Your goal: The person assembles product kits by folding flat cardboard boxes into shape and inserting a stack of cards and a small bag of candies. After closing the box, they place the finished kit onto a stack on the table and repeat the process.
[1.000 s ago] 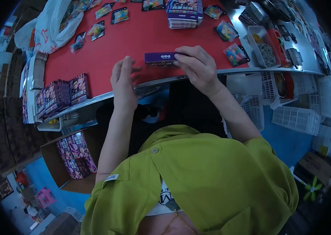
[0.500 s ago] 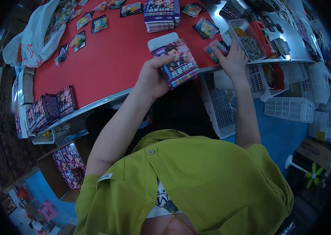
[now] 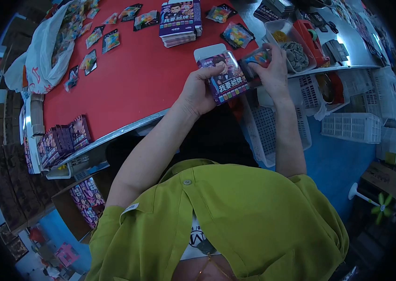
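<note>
My left hand (image 3: 200, 89) is closed around a purple printed card box (image 3: 227, 79), thumb across its front. The box's white top flap (image 3: 209, 51) stands up, open. To the right, my right hand (image 3: 274, 70) grips a small clear packet of colourful pieces (image 3: 257, 58), held close beside the box. Beyond them on the red table (image 3: 128, 84) lies another packet of colourful pieces (image 3: 238, 35). A stack of the same purple boxes (image 3: 179, 23) sits at the far middle.
More packets (image 3: 111, 41) are scattered at the back left near a white plastic bag (image 3: 48, 56). Flattened-looking purple boxes (image 3: 60, 143) stand at the left edge. A clear tub (image 3: 308, 63) with rubber bands stands right; white baskets (image 3: 350, 127) hang below. An open carton (image 3: 64, 206) sits lower left.
My right hand has lifted the packet from the table edge and brought it left, near the box. My left hand and the box have shifted right in view.
</note>
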Demonstrator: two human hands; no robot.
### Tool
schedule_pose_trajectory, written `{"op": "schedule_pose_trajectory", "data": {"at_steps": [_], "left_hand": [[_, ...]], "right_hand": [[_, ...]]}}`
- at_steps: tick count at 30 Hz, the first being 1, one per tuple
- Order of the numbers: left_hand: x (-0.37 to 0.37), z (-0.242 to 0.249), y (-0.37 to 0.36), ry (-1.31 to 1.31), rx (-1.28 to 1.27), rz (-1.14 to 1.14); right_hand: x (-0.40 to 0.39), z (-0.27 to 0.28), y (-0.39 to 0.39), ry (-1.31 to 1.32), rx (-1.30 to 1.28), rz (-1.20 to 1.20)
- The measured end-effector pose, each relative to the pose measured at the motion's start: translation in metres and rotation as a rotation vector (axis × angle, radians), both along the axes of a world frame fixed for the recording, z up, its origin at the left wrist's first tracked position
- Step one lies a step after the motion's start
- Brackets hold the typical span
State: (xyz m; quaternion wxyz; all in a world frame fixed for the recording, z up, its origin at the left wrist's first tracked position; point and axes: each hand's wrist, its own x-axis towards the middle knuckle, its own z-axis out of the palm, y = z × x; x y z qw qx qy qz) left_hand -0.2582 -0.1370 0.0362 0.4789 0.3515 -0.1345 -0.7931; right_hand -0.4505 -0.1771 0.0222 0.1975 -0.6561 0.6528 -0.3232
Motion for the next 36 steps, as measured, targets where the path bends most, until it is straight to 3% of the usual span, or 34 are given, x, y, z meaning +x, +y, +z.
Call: {"op": "schedule_pose_trajectory", "data": {"at_steps": [2, 4, 5, 7, 9, 12, 18, 20, 23, 25, 27, 29, 33, 34, 36], "left_hand": [[0.008, -0.004, 0.002, 0.059, -0.043, 0.004], [0.019, 0.001, 0.007, 0.06, -0.114, -0.015], [0.022, 0.005, 0.01, 0.056, -0.121, 0.0], [0.03, 0.012, 0.013, 0.028, -0.153, -0.058], [0.039, 0.015, 0.014, 0.02, -0.174, -0.084], [0.049, 0.026, 0.021, 0.097, -0.192, -0.127], [0.086, 0.041, 0.041, -0.186, -0.168, -0.101], [0.095, 0.04, 0.043, -0.101, -0.218, -0.085], [0.111, 0.033, 0.039, -0.09, -0.254, -0.099], [0.12, 0.03, 0.038, -0.046, -0.315, -0.046], [0.13, 0.025, 0.035, -0.122, -0.369, -0.018], [0.147, 0.005, 0.024, -0.25, -0.489, -0.017], [0.166, 0.002, 0.025, -0.434, -0.585, -0.024], [0.167, 0.003, 0.028, -0.594, -0.682, -0.037], [0.173, 0.002, 0.037, -0.588, -0.696, 0.029]], "right_hand": [[-0.002, 0.011, -0.002, -0.015, -0.062, 0.056], [-0.004, 0.021, -0.008, -0.359, -0.118, 0.136], [0.001, 0.027, -0.012, -0.363, -0.122, 0.153], [0.019, 0.048, -0.019, -0.662, -0.235, 0.371], [0.044, 0.063, -0.021, -0.674, -0.208, 0.446], [0.078, 0.068, -0.032, -0.432, -0.282, 0.615], [0.111, 0.071, -0.037, -0.587, -0.189, 0.824], [0.117, 0.077, -0.034, -0.591, -0.104, 0.889], [0.133, 0.096, -0.013, -0.251, -0.229, 0.965], [0.144, 0.095, -0.01, -0.298, -0.162, 1.053], [0.157, 0.083, -0.01, 0.022, -0.434, 1.123], [0.17, 0.073, -0.005, -0.03, -0.552, 1.118], [0.179, 0.062, 0.011, 0.183, -0.64, 1.152], [0.183, 0.056, 0.015, 0.28, -0.651, 1.176], [0.192, 0.048, 0.023, 0.185, -0.766, 1.164]]}}
